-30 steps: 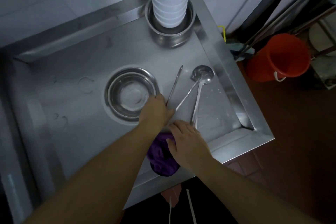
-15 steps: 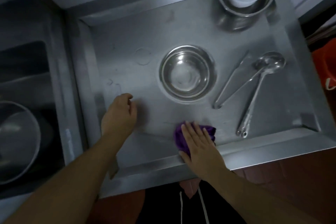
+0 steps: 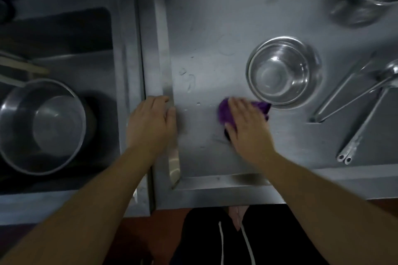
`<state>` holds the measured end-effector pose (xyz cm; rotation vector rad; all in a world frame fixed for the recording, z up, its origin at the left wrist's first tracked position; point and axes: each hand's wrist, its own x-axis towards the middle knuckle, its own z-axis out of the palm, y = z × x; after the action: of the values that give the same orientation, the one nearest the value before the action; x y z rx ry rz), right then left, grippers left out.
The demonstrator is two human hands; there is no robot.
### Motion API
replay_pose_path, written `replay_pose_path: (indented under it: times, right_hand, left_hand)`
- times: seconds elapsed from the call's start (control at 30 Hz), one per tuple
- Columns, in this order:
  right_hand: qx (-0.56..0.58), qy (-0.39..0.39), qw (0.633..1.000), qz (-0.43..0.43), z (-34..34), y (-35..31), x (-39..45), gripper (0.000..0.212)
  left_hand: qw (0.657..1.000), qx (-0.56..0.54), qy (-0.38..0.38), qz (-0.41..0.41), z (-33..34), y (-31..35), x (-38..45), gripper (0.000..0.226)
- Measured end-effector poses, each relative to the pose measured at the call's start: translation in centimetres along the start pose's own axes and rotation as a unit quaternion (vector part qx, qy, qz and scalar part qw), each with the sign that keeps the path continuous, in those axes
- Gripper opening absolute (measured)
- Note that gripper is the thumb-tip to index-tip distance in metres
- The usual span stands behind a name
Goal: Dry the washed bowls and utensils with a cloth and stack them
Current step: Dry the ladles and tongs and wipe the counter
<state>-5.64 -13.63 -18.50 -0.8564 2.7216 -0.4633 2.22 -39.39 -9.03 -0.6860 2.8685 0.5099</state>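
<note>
A: Where do we see the cloth (image 3: 224, 109)?
B: On the counter (image 3: 215, 28), near its front edge, pressed flat under our right hand (image 3: 247, 127), fingers spread and apart.
A: And our left hand (image 3: 150, 122)?
B: Empty, fingers loosely together, resting on the counter's left rim.
A: The bowl (image 3: 280, 73)?
B: Upright, mid-counter, just beyond the cloth, touching it. The ladles (image 3: 353, 101) lie toward the right edge; a pot (image 3: 41, 127) sits in the sink (image 3: 64, 28).
</note>
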Motion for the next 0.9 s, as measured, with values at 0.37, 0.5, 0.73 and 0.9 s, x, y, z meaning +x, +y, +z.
replay_pose_path:
  times: [0.37, 0.5, 0.73, 0.9]
  right_hand:
    - [-0.054, -0.16, 0.916, -0.363, 4.7, -7.9, -4.8, 0.064]
    - [-0.044, -0.094, 0.925, -0.367, 3.5, -5.9, 1.8, 0.07]
    - [-0.021, 0.01, 0.999, 0.038, -1.3, -1.4, 15.0, 0.065]
    - [-0.028, -0.035, 0.989, -0.138, 1.1, -4.9, 6.0, 0.069]
  left_hand:
    - [0.998, -0.057, 0.025, -0.033, -1.8, -1.0, -0.8, 0.028]
    - [0.995, -0.069, 0.034, -0.058, -2.5, -1.2, -0.8, 0.031]
    - [0.997, -0.036, 0.001, -0.068, -2.1, -0.7, -1.6, 0.038]
    - [0.996, -0.012, -0.005, -0.083, -1.2, -0.5, -1.3, 0.042]
